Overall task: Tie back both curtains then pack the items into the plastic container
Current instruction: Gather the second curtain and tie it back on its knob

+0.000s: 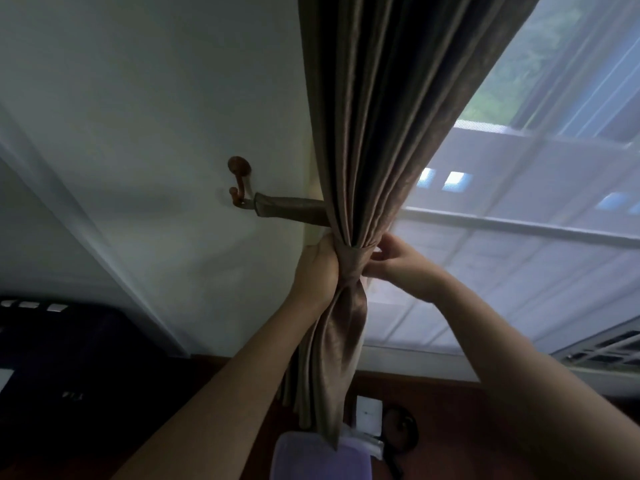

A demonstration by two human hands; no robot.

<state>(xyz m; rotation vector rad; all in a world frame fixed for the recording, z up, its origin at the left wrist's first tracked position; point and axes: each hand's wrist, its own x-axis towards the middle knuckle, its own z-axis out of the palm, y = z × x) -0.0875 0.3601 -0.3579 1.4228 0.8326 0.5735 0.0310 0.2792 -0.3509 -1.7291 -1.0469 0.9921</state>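
Note:
A brown curtain (381, 133) hangs at the left side of the window, gathered into a bunch at mid-height. A matching tie-back band (291, 211) runs from a wooden wall hook (238, 178) and wraps around the bunch. My left hand (317, 268) grips the gathered curtain from the left. At the right of the bunch, my right hand (398, 259) pinches the band with its fingertips. A clear plastic container (318, 457) sits on the surface below, under the curtain's hem.
A white sheer curtain (519, 254) covers the window to the right. A white box (369, 415) and a black round object (400, 429) lie on the wooden surface (450, 445) next to the container. Dark furniture (69, 375) stands at the lower left.

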